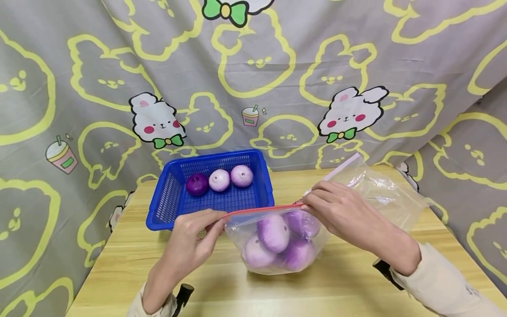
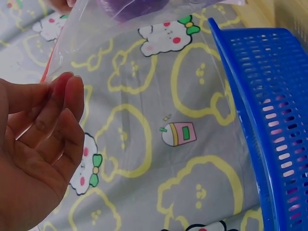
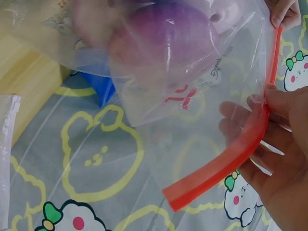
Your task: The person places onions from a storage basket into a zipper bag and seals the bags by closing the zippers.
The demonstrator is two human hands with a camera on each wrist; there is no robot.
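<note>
Bag (image 1: pixel 246 229), clear and loaded with onions (image 1: pixel 273 233), sits front of centre over the surface (image 1: pixel 277 290); cannot tell whether its base touches. Its mouth faces up, onions bunched at the bottom. Long axis of the mouth, marked by the red strip (image 1: pixel 265 208), runs left to right, its right end slightly farther back. Left hand (image 1: pixel 194 233): reaches in from lower left, fingers pointing up and rightward, thumb and forefinger pinching the strip's left end. Right hand (image 1: pixel 336 207): comes in from lower right, back of hand upward, fingers pointing left, pinching the strip toward its right end; right wrist view shows the strip's tail bending past the thumb. Basket (image 1: pixel 210 156), blue, stands behind and to the left, three more onions along its far side. Other bag (image 1: pixel 384 189) lies beyond the right forearm.
</note>
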